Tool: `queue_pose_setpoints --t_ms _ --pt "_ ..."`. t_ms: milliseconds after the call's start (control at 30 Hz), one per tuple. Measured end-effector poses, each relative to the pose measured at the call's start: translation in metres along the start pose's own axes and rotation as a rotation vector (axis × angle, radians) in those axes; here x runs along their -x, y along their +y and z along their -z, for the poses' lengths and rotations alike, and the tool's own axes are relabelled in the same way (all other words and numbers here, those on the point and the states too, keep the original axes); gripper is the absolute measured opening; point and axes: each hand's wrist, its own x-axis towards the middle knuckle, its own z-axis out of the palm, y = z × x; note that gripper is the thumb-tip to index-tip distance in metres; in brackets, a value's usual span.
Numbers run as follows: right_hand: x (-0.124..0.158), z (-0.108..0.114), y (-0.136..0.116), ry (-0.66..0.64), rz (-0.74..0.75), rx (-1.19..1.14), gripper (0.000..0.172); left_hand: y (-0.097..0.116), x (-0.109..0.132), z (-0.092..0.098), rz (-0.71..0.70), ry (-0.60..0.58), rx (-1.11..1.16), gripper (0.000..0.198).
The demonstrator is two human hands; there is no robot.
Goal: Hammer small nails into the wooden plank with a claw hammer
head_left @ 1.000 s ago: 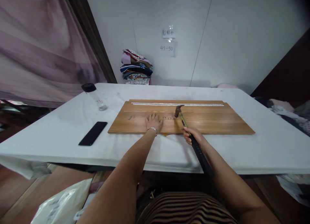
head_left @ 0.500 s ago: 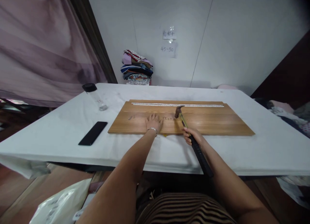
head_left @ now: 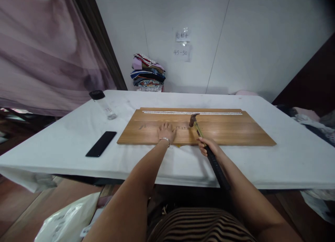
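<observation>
My left hand (head_left: 166, 132) lies flat with fingers spread on a brown wooden board (head_left: 235, 130), left of a short row of nails (head_left: 182, 128) standing in the wood. In my right hand (head_left: 208, 146) is a claw hammer (head_left: 199, 132), gripped around its black and yellow handle. Its rusty head is over the right end of the nail row; whether it touches a nail I cannot tell. A few loose nails (head_left: 142, 126) lie on the board to the left of my left hand. Two white strips (head_left: 192, 112) run along the board's far side.
The board rests on a white-covered table (head_left: 288, 165). To its left are a black phone (head_left: 101, 144) and a clear bottle (head_left: 105, 107) with a black lid. Folded clothes (head_left: 148, 73) are stacked at the back against the wall. A white plastic bag (head_left: 68, 217) sits below, at left.
Both hands and the hammer keep almost the same position. Only a very slight shift of the whole view shows.
</observation>
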Motion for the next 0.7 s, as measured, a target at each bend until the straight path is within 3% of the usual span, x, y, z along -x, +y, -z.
queue_pose_setpoints --t_ms 700 --pt "-0.0058 0.0071 0.0055 -0.014 -0.020 0.010 0.039 -0.0022 -0.0022 -0.0030 -0.003 0.003 0.000 0.058"
